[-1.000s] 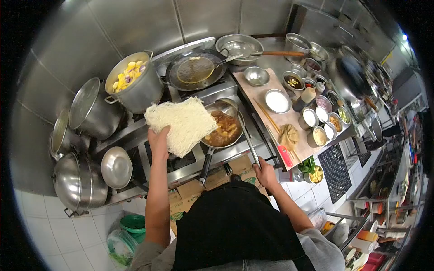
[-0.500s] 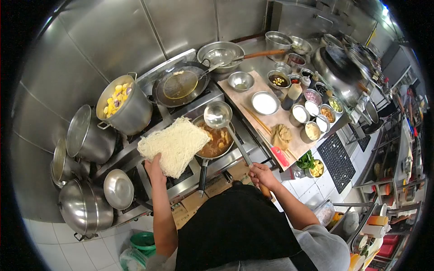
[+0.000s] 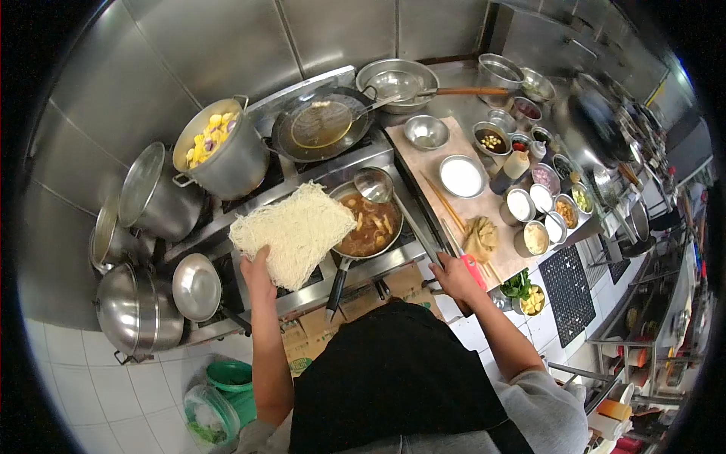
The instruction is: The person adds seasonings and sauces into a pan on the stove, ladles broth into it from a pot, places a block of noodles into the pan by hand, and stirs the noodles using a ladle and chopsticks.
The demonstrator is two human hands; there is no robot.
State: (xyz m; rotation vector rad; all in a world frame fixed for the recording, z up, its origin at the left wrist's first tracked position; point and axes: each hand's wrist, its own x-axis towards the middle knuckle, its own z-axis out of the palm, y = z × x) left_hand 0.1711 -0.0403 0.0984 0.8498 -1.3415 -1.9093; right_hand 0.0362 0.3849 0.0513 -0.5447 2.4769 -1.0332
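My left hand grips a flat slab of pale, thin dried noodles by its near left edge. The slab is held level just left of a frying pan, and its right edge reaches over the pan's rim. Brown sauce with chunks fills the pan. In my right hand is the handle of a long steel ladle. The ladle's bowl is at the pan's far right side, over the sauce; whether it touches the sauce I cannot tell.
Behind the noodles stand a pot of yellow pieces and a wok with a strainer. Further pots and a small pan are to the left. On the right, a board bears bowls, bottles, chopsticks and a crumpled cloth.
The ladle's bowl has tilted and come down closer to the sauce, with my right hand moving forward. My left hand still holds the noodles beside the pan. The camera view has shifted slightly.
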